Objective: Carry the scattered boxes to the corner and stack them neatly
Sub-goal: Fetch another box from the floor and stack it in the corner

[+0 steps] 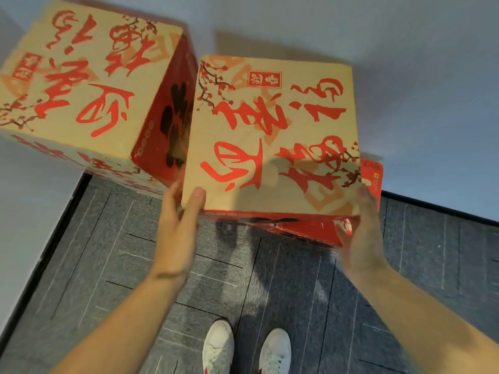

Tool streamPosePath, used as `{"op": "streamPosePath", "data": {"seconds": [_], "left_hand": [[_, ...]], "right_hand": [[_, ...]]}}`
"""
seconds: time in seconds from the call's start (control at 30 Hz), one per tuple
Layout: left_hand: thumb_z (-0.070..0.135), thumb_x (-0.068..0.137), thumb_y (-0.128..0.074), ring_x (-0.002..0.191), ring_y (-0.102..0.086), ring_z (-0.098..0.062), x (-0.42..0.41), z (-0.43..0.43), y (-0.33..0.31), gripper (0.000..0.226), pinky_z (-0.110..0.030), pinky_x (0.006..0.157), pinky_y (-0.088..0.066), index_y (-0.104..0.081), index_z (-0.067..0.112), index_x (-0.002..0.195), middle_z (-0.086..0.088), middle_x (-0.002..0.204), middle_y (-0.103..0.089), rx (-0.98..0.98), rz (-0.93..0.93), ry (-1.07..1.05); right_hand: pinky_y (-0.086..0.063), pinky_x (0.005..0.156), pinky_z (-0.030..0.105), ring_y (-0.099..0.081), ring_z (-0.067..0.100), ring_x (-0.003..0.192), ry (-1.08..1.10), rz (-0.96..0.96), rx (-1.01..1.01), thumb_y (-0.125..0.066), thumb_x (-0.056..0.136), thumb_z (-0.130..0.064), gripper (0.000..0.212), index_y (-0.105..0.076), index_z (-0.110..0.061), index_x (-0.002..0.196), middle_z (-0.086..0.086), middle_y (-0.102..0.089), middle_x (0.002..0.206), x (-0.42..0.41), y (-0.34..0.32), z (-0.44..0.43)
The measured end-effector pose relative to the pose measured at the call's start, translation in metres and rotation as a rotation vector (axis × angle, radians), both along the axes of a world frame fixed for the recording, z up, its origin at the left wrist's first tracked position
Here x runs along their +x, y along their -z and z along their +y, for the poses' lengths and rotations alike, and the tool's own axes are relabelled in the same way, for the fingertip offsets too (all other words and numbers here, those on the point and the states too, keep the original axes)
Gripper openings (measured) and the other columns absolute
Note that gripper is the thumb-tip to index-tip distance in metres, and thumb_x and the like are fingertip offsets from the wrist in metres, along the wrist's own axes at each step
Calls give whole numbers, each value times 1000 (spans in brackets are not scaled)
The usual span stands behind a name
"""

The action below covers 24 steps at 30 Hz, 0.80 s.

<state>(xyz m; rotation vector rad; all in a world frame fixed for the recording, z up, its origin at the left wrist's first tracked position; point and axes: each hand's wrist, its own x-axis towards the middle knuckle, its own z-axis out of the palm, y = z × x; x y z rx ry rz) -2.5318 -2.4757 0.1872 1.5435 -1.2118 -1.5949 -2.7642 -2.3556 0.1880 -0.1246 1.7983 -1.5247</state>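
Mid-frame, slightly right, a square cardboard box [272, 136] sits between both hands. The left hand [176, 233] presses flat against its lower left corner, thumb lying on the top face, fingers along the side. The right hand [359, 233] cups the lower right corner, fingers spread against the red side panel; neither hand is closed into a fist. Just under this box, a red edge of another box [374, 182] pokes out at the right. A second stack's top box [81, 76] fills the upper left of the frame, its red side nearly touching the held one. Both tops are tan with large red brush-style Chinese calligraphy, plum-blossom branches and a small red seal; I cannot read the characters reliably. Below lie grey carpet tiles [108, 252] and white shoes [245, 349].
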Motion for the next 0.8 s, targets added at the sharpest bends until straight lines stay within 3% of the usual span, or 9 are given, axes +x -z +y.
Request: {"op": "streamPosePath", "data": {"seconds": [0.13,0.23,0.33,0.37,0.43,0.5,0.67,0.73,0.8], "left_hand": [[36,95,-72,107,-69,-6,-6,0,-7,34,-39,109,-52,-65,22,126,-3,120,-74,118,16,-163],[48,80,-84,119,-65,-22,-2,-15,-10,70,-36,111,-47,-61,11,134,-30,140,-58,143,58,-267],[53,69,-91,143,-50,-36,3,-33,-11,97,-33,113,-47,-47,12,145,-25,152,-52,188,94,-353],[49,72,-90,142,-52,-32,4,-39,-11,94,-31,111,-48,-45,12,145,-22,152,-55,196,115,-382],[34,87,-86,128,-65,-19,5,-50,-14,61,-26,104,-50,-51,13,131,-13,141,-65,182,138,-421],[24,94,-78,108,-71,-10,7,-59,-17,34,-23,98,-52,-57,14,118,-4,120,-73,178,158,-432],[23,97,-75,80,-72,-1,14,-74,-13,33,-18,86,-53,-62,4,122,-1,98,-76,195,185,-391],[22,98,-74,80,-72,-1,15,-76,-13,31,-16,84,-54,-65,4,121,-2,101,-77,201,185,-400],[21,98,-73,89,-74,-4,16,-79,-14,28,-17,87,-55,-68,4,121,-5,111,-79,210,195,-408]], "right_hand": [[-33,123,45,-52,4,137,-102,24,67,-54,81,-83,73,-50,-50,146,-23,-62,141,10,-6,-3],[-33,124,48,-50,6,139,-120,7,101,-56,81,-87,74,-48,-53,146,-24,-60,142,22,-5,-5],[-33,124,48,-50,4,138,-161,1,94,-54,89,-78,49,-48,-64,136,-30,-60,136,37,-7,-13],[-33,124,47,-50,2,136,-170,2,93,-53,91,-76,36,-49,-71,126,-34,-61,133,41,-9,-16],[-34,124,47,-50,1,137,-177,1,86,-51,90,-77,23,-48,-81,113,-35,-60,133,48,-11,-24],[-33,124,47,-49,2,138,-187,7,76,-51,86,-83,30,-47,-80,116,-32,-58,138,53,-10,-31],[-32,125,47,-47,4,141,-193,5,54,-49,88,-84,61,-45,-57,142,-27,-56,144,60,-6,-41],[-31,126,47,-44,5,144,-197,2,78,-49,78,-90,84,-40,-51,152,-26,-53,149,62,-5,-44],[-28,127,48,-39,5,149,-210,-6,94,-48,73,-93,93,-34,-53,155,-26,-47,155,65,-5,-46]]}}
